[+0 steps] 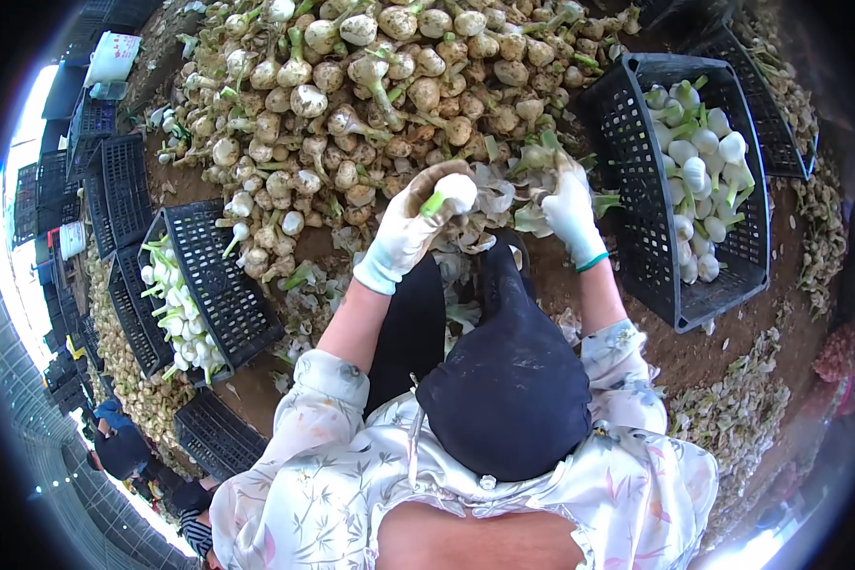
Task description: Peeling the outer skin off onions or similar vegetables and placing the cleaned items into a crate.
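Observation:
My left hand (pixel 403 231), in a white knit glove with soiled fingers, grips a peeled white garlic bulb (pixel 457 192) with a short green stem. To its right is my right hand (pixel 571 210), gloved the same way, among loose garlic skins (pixel 495 189) at the pile's near edge. Its fingertips touch or overlap pale green husk (pixel 533 158); whether they hold any is unclear. Just beyond both hands rises a large heap of unpeeled, soil-stained garlic bulbs (pixel 370 132) with cut stems.
On the right stands a black plastic crate (pixel 719 308) with peeled garlic bulbs (pixel 702 171). Another black crate (pixel 221 285) at left holds more peeled bulbs (pixel 185 320). Husks (pixel 734 399) litter the soil floor. More crates (pixel 125 189) and people (pixel 121 445) appear farther left.

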`<act>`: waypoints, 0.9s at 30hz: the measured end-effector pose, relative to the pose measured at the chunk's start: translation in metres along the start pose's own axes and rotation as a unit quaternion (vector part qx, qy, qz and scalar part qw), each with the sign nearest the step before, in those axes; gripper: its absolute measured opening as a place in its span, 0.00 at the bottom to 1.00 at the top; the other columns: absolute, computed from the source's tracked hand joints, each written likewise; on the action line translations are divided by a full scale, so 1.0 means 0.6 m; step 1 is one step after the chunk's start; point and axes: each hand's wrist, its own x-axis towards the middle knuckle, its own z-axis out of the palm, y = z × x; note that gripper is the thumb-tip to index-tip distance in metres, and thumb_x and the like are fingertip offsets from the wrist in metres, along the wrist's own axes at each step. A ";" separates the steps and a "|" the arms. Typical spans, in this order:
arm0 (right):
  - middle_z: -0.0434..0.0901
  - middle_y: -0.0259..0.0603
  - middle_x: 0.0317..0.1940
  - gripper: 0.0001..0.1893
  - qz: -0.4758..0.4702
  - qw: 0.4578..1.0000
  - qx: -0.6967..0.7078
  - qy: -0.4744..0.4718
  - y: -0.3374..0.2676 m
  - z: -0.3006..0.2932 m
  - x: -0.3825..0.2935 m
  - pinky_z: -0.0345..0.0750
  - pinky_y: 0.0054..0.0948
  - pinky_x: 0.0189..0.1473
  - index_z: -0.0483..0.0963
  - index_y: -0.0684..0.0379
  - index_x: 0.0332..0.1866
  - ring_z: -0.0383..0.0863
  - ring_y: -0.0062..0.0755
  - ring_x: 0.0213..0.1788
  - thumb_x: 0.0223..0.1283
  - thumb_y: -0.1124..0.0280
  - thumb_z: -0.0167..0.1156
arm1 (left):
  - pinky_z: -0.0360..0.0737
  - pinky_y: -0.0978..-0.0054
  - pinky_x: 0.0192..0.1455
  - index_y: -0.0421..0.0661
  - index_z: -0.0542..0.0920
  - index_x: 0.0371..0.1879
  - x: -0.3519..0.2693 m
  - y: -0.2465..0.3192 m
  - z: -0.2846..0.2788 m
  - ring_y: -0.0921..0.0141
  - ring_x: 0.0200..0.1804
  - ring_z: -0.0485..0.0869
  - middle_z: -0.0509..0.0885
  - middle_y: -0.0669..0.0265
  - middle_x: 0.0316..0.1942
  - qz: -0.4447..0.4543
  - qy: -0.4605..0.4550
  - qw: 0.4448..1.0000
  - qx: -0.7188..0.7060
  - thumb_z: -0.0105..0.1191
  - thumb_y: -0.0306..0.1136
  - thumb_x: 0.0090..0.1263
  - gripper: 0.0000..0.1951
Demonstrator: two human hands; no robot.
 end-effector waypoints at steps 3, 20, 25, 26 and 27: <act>0.81 0.52 0.48 0.20 0.000 0.961 0.249 -0.120 -0.103 -0.065 0.020 0.76 0.33 0.55 0.77 0.66 0.55 0.82 0.44 0.52 0.56 0.74 0.64 | 0.78 0.76 0.55 0.38 0.65 0.67 0.013 -0.026 -0.009 0.72 0.58 0.77 0.76 0.64 0.58 0.071 -0.002 0.991 0.110 0.67 0.40 0.63 0.36; 0.78 0.51 0.34 0.07 -0.124 0.967 0.128 -0.183 -0.172 -0.063 0.035 0.76 0.41 0.41 0.75 0.66 0.35 0.79 0.53 0.39 0.51 0.77 0.61 | 0.71 0.74 0.66 0.42 0.66 0.67 0.010 -0.039 0.031 0.71 0.60 0.74 0.73 0.65 0.59 0.108 0.072 0.977 0.166 0.63 0.28 0.65 0.31; 0.76 0.51 0.34 0.07 -0.066 0.969 0.213 -0.107 -0.180 -0.038 0.009 0.75 0.40 0.42 0.73 0.66 0.37 0.78 0.53 0.38 0.54 0.77 0.60 | 0.77 0.73 0.59 0.42 0.72 0.58 0.017 -0.065 0.021 0.73 0.50 0.79 0.78 0.63 0.54 0.148 0.199 0.965 0.084 0.62 0.30 0.68 0.21; 0.75 0.52 0.34 0.07 -0.072 0.968 0.206 -0.121 -0.180 -0.036 0.006 0.75 0.42 0.42 0.73 0.65 0.36 0.77 0.54 0.39 0.53 0.77 0.60 | 0.77 0.71 0.59 0.41 0.74 0.56 0.019 -0.071 0.011 0.72 0.50 0.80 0.80 0.62 0.52 0.134 0.234 0.962 0.040 0.61 0.29 0.69 0.18; 0.75 0.53 0.34 0.07 -0.080 0.968 0.198 -0.134 -0.180 -0.035 0.004 0.74 0.43 0.43 0.72 0.65 0.36 0.77 0.55 0.40 0.52 0.76 0.60 | 0.78 0.70 0.59 0.40 0.76 0.54 0.021 -0.072 0.008 0.71 0.51 0.81 0.81 0.61 0.50 0.121 0.269 0.956 -0.004 0.60 0.29 0.70 0.16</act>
